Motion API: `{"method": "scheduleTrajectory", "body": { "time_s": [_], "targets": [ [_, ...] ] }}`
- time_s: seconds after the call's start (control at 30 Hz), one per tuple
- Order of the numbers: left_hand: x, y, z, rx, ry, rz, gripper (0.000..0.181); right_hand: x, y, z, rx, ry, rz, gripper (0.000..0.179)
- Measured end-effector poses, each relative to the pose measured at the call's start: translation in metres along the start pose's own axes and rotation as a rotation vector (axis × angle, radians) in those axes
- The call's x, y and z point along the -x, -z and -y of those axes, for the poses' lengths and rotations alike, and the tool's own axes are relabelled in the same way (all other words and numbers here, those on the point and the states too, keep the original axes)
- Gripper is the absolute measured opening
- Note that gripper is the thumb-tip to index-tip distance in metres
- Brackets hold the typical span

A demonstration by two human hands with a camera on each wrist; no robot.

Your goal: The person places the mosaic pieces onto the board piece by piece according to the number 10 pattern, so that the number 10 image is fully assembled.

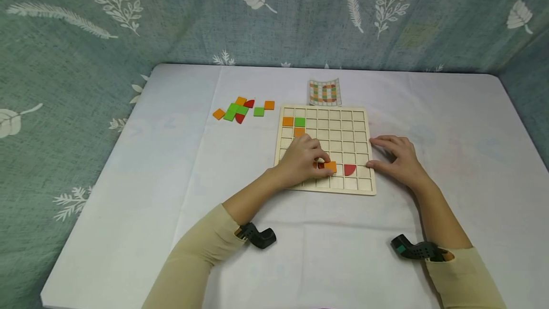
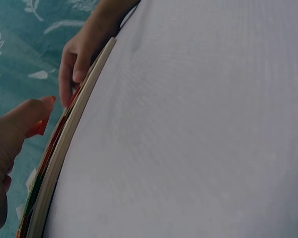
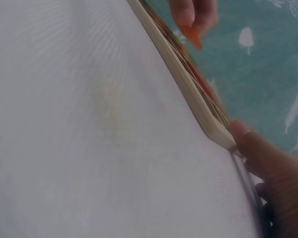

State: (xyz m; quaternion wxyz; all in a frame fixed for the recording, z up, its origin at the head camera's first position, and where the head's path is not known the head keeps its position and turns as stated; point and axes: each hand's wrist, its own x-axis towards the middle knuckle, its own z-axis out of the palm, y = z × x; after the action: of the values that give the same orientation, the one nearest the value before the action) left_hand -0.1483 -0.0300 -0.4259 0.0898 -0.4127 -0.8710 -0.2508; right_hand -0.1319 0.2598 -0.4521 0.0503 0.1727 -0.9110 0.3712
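Note:
Over the lower part of a wooden grid board (image 1: 335, 147), my left hand (image 1: 300, 159) pinches an orange square tile (image 1: 330, 167) between thumb and fingers. In the right wrist view that tile (image 3: 192, 37) is held just above the board (image 3: 176, 74). My right hand (image 1: 399, 161) rests at the board's right edge, thumb and fingertips touching it. A red quarter-circle tile (image 1: 349, 169) lies in a cell right of the held tile. Another red piece (image 1: 320, 166) is partly hidden by my left fingers. Orange (image 1: 288, 121) and green (image 1: 299, 122) tiles fill cells at the upper left.
Loose orange, green (image 1: 231, 111) and red (image 1: 249, 103) tiles lie on the white table left of the board. A printed pattern card (image 1: 324, 93) stands behind its far edge. Leafy green cloth (image 1: 274, 27) hangs beyond the table.

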Motion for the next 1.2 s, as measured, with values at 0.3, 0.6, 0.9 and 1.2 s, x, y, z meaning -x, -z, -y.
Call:
{"method": "scheduleTrajectory", "body": {
  "time_s": [0.3,0.6,0.9,1.2],
  "targets": [
    [-0.006,-0.012,-0.008,-0.044,0.020,0.047,0.029,-0.001,0.000,-0.001,0.002,-0.008,0.001,0.058],
    [-0.006,-0.016,-0.009,-0.013,0.093,0.082,0.032,-0.001,0.000,0.002,-0.003,-0.018,0.005,0.058],
    [-0.004,-0.014,-0.008,-0.007,0.117,0.083,0.036,0.000,0.000,0.001,-0.016,0.012,-0.014,0.058],
    [0.005,-0.003,0.002,0.093,0.178,0.016,0.038,0.001,0.000,0.001,-0.018,-0.002,-0.011,0.058]
  ]
}}
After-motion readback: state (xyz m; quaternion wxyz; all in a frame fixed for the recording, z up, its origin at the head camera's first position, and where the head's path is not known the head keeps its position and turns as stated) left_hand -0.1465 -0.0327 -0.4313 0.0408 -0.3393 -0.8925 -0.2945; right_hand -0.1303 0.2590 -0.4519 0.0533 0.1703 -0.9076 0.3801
